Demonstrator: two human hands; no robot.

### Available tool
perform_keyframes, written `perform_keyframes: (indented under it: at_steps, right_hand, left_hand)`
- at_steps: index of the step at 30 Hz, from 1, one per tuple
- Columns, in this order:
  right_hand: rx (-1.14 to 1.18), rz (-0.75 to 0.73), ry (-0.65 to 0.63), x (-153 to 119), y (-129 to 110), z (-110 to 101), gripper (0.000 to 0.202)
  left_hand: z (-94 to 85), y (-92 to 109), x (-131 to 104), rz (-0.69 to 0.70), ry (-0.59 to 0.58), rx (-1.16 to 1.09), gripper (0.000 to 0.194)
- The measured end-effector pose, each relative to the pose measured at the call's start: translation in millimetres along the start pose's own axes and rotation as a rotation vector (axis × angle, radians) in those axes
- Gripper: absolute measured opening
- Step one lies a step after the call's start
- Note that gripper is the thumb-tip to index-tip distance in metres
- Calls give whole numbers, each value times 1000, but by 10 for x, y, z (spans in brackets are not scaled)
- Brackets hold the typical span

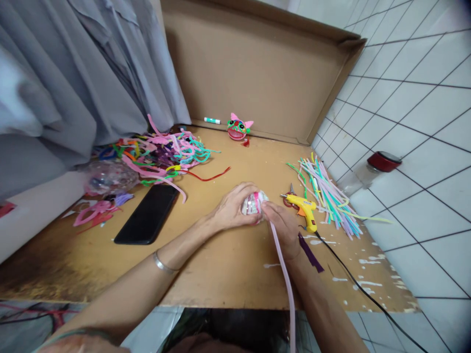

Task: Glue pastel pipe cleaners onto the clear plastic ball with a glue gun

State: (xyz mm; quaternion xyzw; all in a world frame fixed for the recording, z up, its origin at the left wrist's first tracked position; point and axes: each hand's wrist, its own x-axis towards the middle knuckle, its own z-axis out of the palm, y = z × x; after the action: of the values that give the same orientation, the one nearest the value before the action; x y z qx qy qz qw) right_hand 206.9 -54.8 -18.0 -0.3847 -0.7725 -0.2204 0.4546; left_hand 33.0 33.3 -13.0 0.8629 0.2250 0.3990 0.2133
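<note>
My left hand [234, 207] is closed around a small rounded piece [251, 205], whitish and partly see-through with a bright pink band. My right hand [282, 224] pinches a long pale pink pipe cleaner [282, 262] against the right side of this piece. From there the strip hangs down past the table's front edge. Both hands are just above the middle of the table, and the fingers cover much of the piece. To the right of my right hand lies a yellow glue gun [306, 210], with scissors [292, 197] partly beneath it. A dark purple strip [309, 252] rests beside my right wrist.
Behind stands a cardboard panel [257, 63], with a pipe-cleaner animal head [238, 128] and a glue stick [212, 120] before it. Tangled pipe cleaners [162, 152] and a black phone [147, 214] lie left. Straight pipe cleaners [333, 196], a jar [368, 169] and a cord [353, 282] are right.
</note>
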Motion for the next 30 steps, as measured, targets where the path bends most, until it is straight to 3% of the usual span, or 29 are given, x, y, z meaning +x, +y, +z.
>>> perform_keyframes:
  at_steps: [30]
  right_hand:
    - [59, 22, 9, -36, 19, 50, 41]
  left_hand:
    - [-15, 2, -8, 13, -11, 9, 52]
